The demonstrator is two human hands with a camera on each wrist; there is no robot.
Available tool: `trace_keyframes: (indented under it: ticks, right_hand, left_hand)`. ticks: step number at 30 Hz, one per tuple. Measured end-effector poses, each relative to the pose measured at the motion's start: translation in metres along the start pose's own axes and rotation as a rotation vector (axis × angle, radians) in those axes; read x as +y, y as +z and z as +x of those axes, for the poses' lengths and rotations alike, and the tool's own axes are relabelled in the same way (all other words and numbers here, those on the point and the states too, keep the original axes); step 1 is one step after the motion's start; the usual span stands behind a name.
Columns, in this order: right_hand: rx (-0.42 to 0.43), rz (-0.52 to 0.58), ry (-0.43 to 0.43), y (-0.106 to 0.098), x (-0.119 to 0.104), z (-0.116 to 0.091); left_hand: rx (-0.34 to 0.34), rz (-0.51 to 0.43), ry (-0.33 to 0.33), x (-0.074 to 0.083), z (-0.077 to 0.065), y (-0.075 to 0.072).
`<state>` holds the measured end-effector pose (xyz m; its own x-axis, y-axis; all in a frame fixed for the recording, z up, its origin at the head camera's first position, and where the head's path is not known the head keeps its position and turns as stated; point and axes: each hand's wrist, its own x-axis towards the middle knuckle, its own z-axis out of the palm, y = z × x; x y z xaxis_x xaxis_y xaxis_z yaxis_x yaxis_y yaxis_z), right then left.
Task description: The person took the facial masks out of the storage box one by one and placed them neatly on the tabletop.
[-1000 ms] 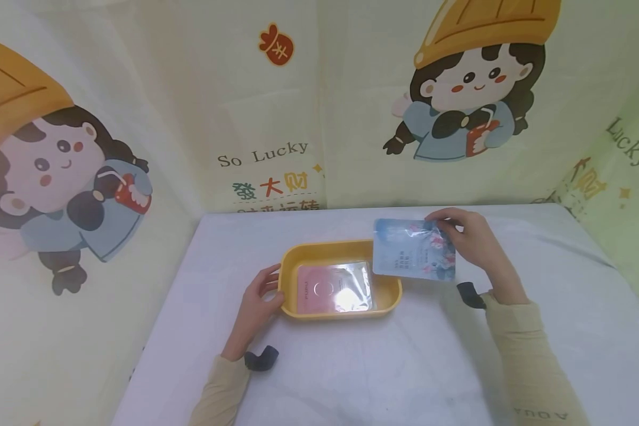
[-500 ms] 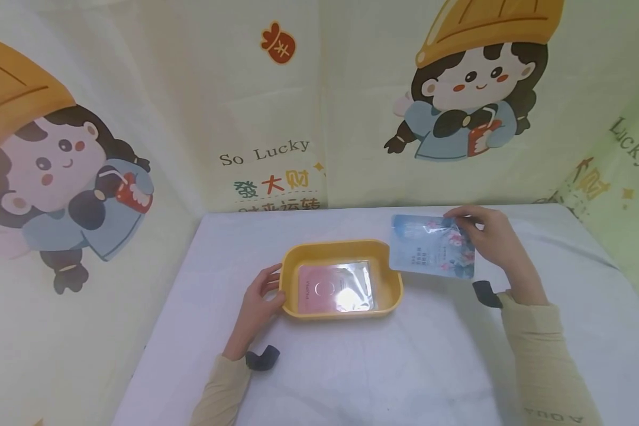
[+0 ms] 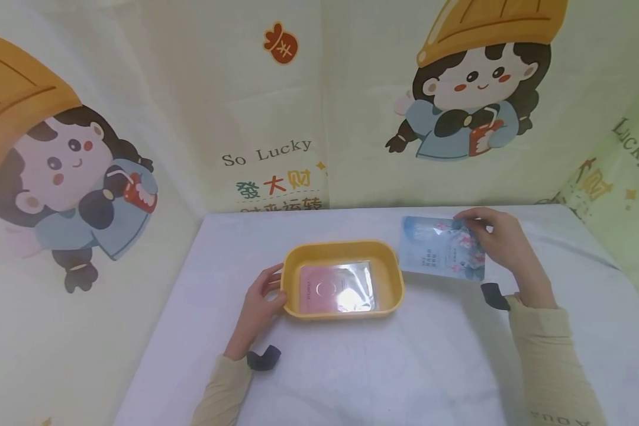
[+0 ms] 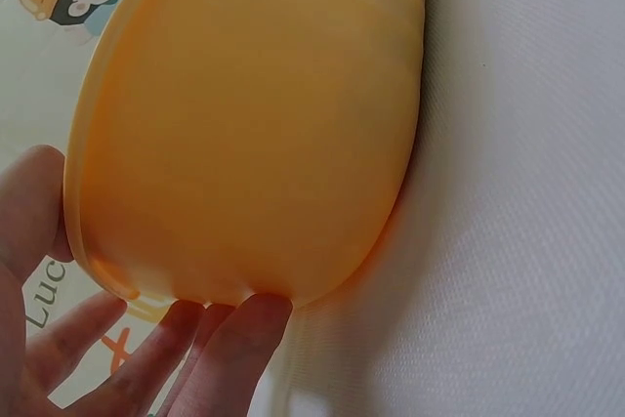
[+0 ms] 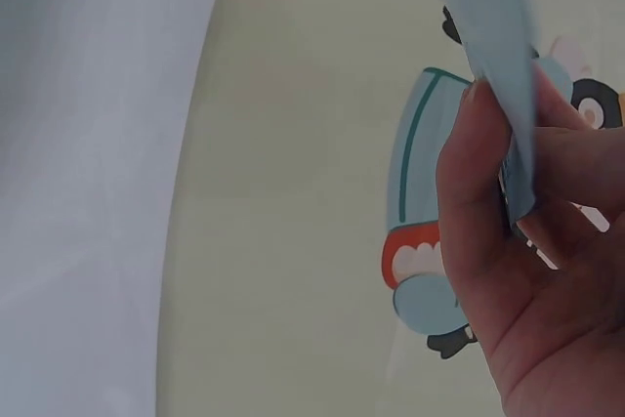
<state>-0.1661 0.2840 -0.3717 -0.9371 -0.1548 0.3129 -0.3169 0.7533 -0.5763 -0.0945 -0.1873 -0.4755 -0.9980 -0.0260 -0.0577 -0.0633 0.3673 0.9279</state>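
Observation:
A yellow plastic basin (image 3: 343, 251) with rounded corners stands on the table. My left hand (image 3: 262, 299) holds its left end, the thumb at the rim and fingertips against the outer wall in the left wrist view. Flat inside lies a pink and silver sachet (image 3: 325, 290), shiny on its right half. Just right of the basin, my right hand (image 3: 497, 236) pinches a blue sheet mask packet (image 3: 436, 248) with pink flowers by its upper right corner. The right wrist view shows the packet (image 5: 493, 36) edge-on between thumb and fingers.
White cloth covers the table (image 3: 351, 378). Behind it hangs a cream backdrop (image 3: 362, 183) printed with cartoon girls and lettering, which also runs along both sides. A dark curved piece sits at each wrist.
My right hand has carried the blue sheet mask packet to the right, from over the basin's right end to beside it. The left hand and basin stay nearly in place.

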Motion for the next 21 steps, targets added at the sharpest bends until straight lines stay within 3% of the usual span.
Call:
trace_keyframes:
  ticks: [8, 14, 21]
  right_hand:
    - [-0.005, -0.013, 0.001, -0.001, 0.007, 0.004]
    - [-0.006, -0.028, -0.022, 0.003, 0.012, 0.008]
    - [-0.086, -0.015, 0.01, 0.012, 0.013, 0.013]
  left_hand:
    - [0.004, 0.024, -0.018, 0.004, 0.003, 0.002]
    - [0.0, 0.007, 0.004, 0.005, 0.004, 0.002]
    - [-0.004, -0.019, 0.007, 0.0, 0.004, 0.002]
